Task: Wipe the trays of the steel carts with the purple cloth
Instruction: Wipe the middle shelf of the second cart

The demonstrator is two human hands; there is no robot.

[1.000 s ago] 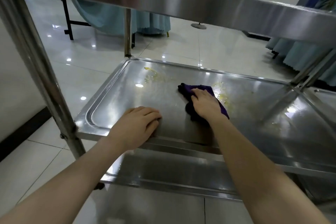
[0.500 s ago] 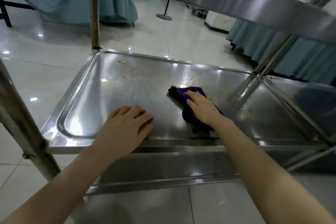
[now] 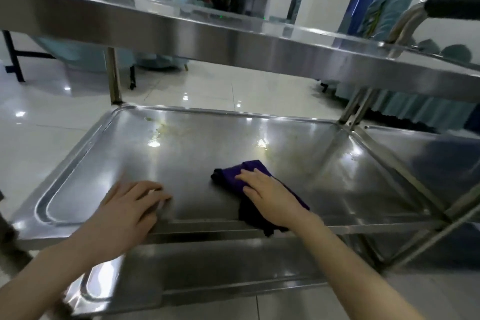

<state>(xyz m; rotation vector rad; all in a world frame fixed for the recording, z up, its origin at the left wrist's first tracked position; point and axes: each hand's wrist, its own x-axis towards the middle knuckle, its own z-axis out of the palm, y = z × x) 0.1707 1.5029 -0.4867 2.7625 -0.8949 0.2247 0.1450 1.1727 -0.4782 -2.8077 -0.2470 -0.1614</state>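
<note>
1. Right hand [image 3: 270, 195], fingers flat and spread, presses purple cloth [image 3: 228, 179] on the middle tray [image 3: 207, 153], near its front edge.
2. Left hand [image 3: 130, 205] lies flat, fingers straight, bracing the front rim.
3. Yellowish residue [image 3: 161, 128] at far left: likely needs firm, overlapping strokes toward it.

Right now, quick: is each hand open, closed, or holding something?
Left hand: open, resting on the tray at its near edge, holding nothing.
Right hand: open, flat fingers pressing the purple cloth onto the tray.
</note>
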